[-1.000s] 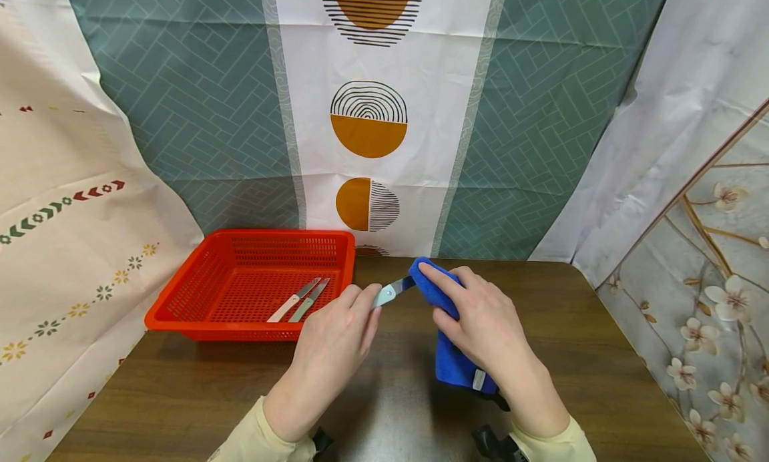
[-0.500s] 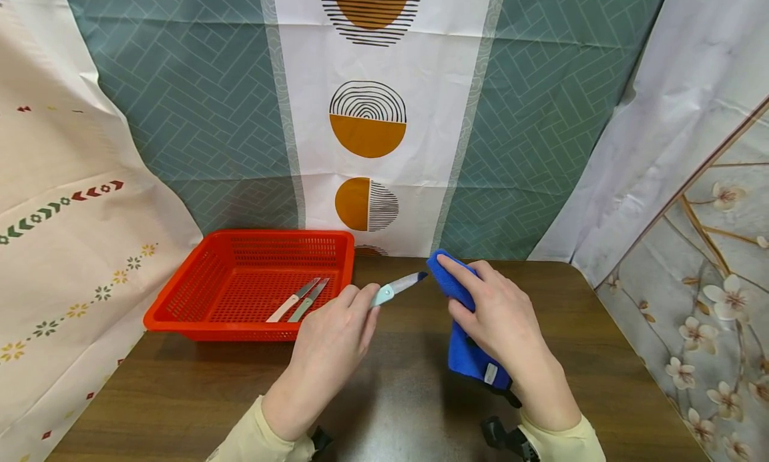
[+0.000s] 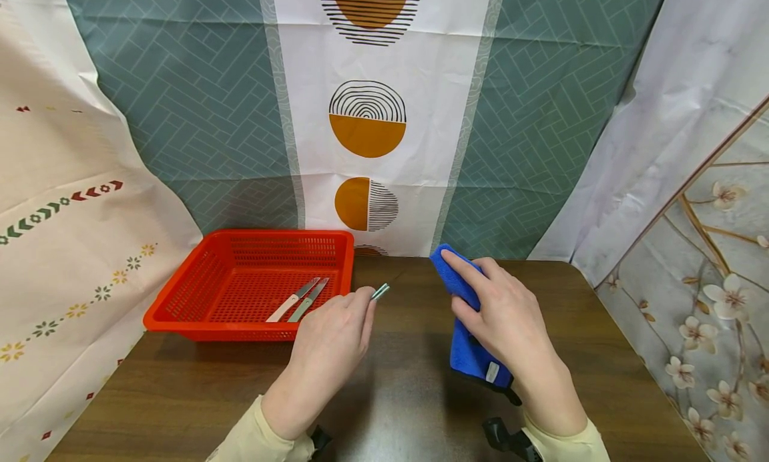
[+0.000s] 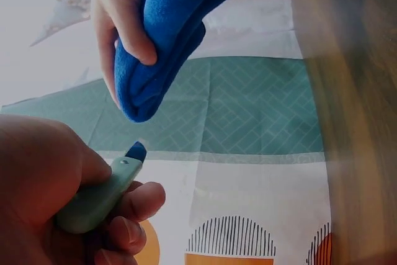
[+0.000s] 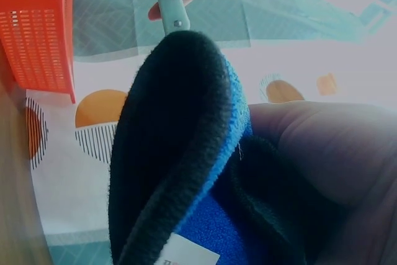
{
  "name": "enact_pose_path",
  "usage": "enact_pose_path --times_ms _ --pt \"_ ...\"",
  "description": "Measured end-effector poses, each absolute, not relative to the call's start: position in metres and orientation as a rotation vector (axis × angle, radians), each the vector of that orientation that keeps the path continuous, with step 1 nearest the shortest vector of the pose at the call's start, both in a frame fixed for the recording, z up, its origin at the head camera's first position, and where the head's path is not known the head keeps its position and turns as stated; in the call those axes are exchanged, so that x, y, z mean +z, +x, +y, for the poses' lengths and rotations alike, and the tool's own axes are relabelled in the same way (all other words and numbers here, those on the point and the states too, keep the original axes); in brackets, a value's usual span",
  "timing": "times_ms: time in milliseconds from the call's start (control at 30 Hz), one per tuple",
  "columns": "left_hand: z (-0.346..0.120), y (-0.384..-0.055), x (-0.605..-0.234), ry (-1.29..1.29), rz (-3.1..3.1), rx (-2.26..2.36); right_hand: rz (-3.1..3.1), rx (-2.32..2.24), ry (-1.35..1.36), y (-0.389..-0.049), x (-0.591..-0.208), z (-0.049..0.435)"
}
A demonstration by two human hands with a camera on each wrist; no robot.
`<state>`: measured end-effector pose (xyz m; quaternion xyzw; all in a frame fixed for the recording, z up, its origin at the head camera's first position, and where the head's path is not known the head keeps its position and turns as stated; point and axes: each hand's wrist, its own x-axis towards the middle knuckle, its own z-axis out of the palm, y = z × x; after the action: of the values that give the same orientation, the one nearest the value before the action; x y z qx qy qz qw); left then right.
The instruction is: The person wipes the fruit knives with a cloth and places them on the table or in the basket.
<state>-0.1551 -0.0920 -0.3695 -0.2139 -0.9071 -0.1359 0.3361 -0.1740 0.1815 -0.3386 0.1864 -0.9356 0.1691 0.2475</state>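
Observation:
My left hand [image 3: 333,332] grips a folding knife by its pale mint handle [image 4: 102,197]. In the head view the knife [image 3: 381,291] is turned edge-on, so its blade shows only as a thin dark line. The left wrist view shows a short stretch of the blade [image 4: 136,151], which looks blue. Held in my right hand [image 3: 510,322] is a folded blue cloth [image 3: 465,338] with a small white label, its index finger lying along the top end. Cloth and blade are apart. From the right wrist the cloth [image 5: 167,134] hides the blade.
A red plastic basket [image 3: 249,327] stands at the left of the wooden table [image 3: 396,395]. Two more knives lie in it, one with a pinkish handle [image 3: 282,310], one with a grey-green handle [image 3: 302,308]. Patterned fabric [image 3: 510,148] hangs behind the table.
The right hand has drawn the cloth off the blade and away to the right. The left hand has rolled the knife from flat to edge-on, staying in about the same place.

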Motion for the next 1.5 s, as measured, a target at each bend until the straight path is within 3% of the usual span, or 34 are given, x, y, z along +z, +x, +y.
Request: enact_pose_path --times_ms 1500 --pt "-0.091 -0.158 -0.37 -0.563 -2.417 -0.414 -2.49 0.454 0.645 -0.164 -0.336 0.164"
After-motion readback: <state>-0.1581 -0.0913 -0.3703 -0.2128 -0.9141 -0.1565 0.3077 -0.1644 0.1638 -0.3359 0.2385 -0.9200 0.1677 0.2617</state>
